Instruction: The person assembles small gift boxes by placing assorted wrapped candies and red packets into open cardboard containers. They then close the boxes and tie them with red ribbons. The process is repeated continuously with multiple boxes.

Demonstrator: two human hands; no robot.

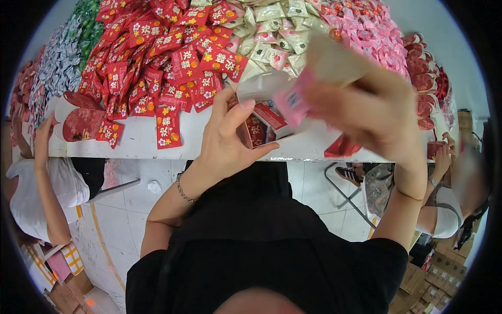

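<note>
My left hand [222, 133] is closed around a small open box [261, 87] with a pale raised flap, at the table's front edge. Inside the box lie red packets [269, 119], partly covered by the flap and my fingers. Just right of the opening, my right hand [374, 112] is smeared by motion. A pink candy packet [294, 102] hangs from its fingers over the box. A blurred cream-coloured packet [334, 62] shows at the same fingers. Beneath that hand, a red item [342, 146] lies on the tabletop.
Heaped across the white table [141, 149] are red packets [183, 63], cream packets [272, 39] and pink packets [366, 31], with green and silver-blue ones further left. Folded red boxes [421, 68] are stacked at right. One person sits on each side [39, 193].
</note>
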